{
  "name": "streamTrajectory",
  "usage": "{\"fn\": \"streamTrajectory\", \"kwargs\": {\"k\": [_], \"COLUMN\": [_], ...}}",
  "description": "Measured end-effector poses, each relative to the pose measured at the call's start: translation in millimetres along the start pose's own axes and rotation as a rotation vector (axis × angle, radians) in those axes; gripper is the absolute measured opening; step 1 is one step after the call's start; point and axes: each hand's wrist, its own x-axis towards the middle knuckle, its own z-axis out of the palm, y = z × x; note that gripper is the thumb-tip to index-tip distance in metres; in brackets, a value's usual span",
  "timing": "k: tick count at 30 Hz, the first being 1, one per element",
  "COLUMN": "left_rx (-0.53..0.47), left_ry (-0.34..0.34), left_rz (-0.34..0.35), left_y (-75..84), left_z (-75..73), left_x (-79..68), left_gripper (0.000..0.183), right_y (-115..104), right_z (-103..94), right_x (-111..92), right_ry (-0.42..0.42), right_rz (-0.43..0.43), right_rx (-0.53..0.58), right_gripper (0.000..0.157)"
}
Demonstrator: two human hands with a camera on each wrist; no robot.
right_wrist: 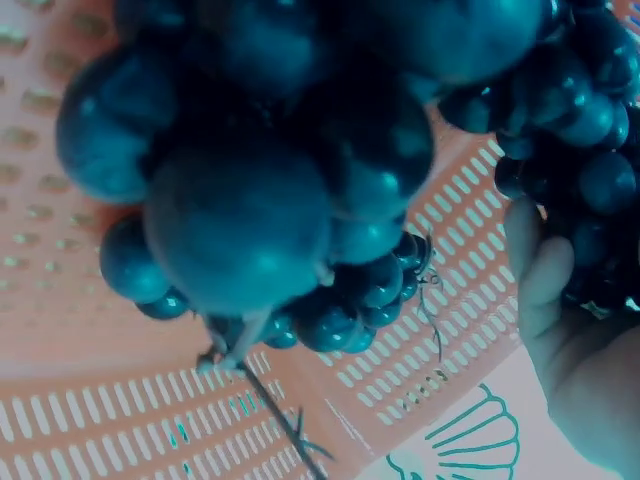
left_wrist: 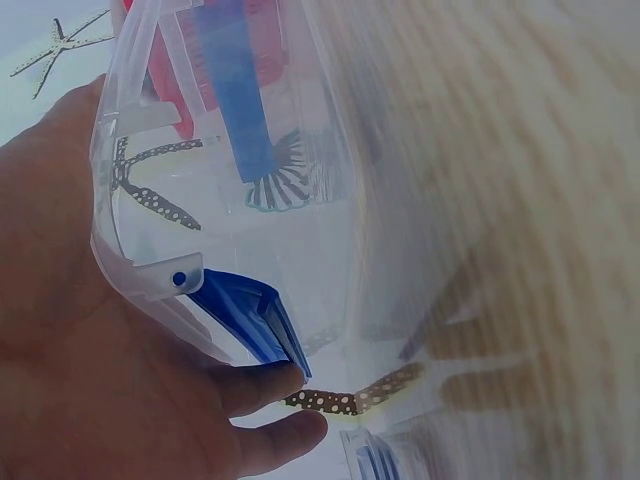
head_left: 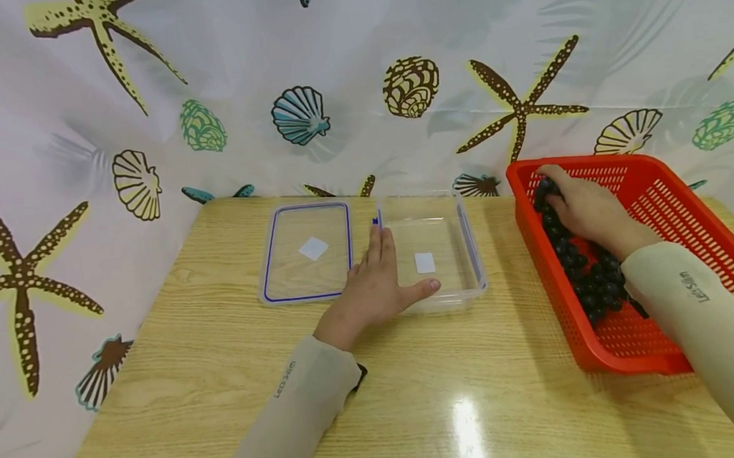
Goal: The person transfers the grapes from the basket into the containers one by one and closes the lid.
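A clear plastic container [head_left: 475, 256] with a white label on its bottom stands at mid-table. My left hand [head_left: 374, 279] rests along its left side, fingers straight and thumb spread over the near rim. In the left wrist view, the fingertips lie beside a blue clasp [left_wrist: 245, 310] on the container. My right hand [head_left: 588, 211] reaches into a red plastic basket [head_left: 630, 363], its fingers curled round dark grapes [head_left: 552, 193] at the far left end. In the right wrist view, another bunch of grapes [right_wrist: 240, 220] with a thin stem fills the foreground.
A clear lid [head_left: 286, 264] with a blue seal lies flat to the left of the container. The basket stands at the table's right side. Behind the wooden table [head_left: 225, 398] hangs a white cloth [head_left: 352, 36] printed with shells and starfish.
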Motion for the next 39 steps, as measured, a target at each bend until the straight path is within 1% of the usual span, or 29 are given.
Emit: {"fn": "streamTrajectory", "kwargs": {"k": [3, 5, 6, 10, 13, 16, 18, 21, 27, 34, 35, 39], "left_rx": [-0.001, -0.005, -0.004, -0.003, 0.002, 0.007, 0.008, 0.003, -0.012, -0.001, 0.002, 0.006], "left_ry": [0.006, 0.012, 0.012, 0.01, 0.003, 0.0, 0.003, 0.007, 0.006, 0.014, 0.011, 0.003], "left_rz": [0.008, 0.013, 0.012, 0.009, 0.009, 0.01, 0.012, 0.01, 0.004, 0.004, 0.002, 0.001], "left_y": [-0.9, -0.9, -0.9, -0.4, -1.0, -1.6, -2.0, -2.3, -1.7, -1.3, -1.2, -2.1], "left_z": [1.1, 1.3, 1.4, 1.5, 2.0, 2.3, 2.5, 2.8, 3.4, 2.3, 2.0, 1.4], "left_x": [0.6, 0.7, 0.8, 0.5, 0.6, 0.4, -0.1, -0.9, -0.8, 2.1, 2.3, 3.4], "left_gripper": [0.118, 0.117, 0.117, 0.117, 0.118, 0.118, 0.118, 0.117, 0.118, 0.119, 0.119, 0.12], "right_y": [1.9, 3.3, 3.6, 4.0, 3.4, 1.4, -1.8, -7.6, -14.8, -28.1, -30.5, -39.7], "right_z": [-0.7, -0.9, -0.8, -0.8, -1.6, -2.8, -3.8, -4.0, -6.7, -18.1, -20.2, -30.7], "right_x": [-1.4, -2.2, -2.7, -5.6, -8.1, -9.5, -9.7, -10.4, -11.9, -12.3, -12.6, -15.4], "right_ry": [-0.012, -0.016, -0.012, 0.012, 0.027, 0.049, 0.06, 0.079, 0.072, 0.079, 0.077, 0.112], "right_rz": [0.009, -0.005, -0.013, -0.028, -0.02, -0.024, -0.028, -0.034, -0.069, -0.12, -0.123, -0.14], "right_rx": [-0.012, -0.016, -0.016, -0.017, -0.013, -0.003, -0.005, -0.045, -0.146, -0.266, -0.277, -0.301], "right_gripper": [0.037, 0.035, 0.036, 0.048, 0.049, 0.046, 0.047, 0.052, 0.063, 0.063, 0.063, 0.068]}}
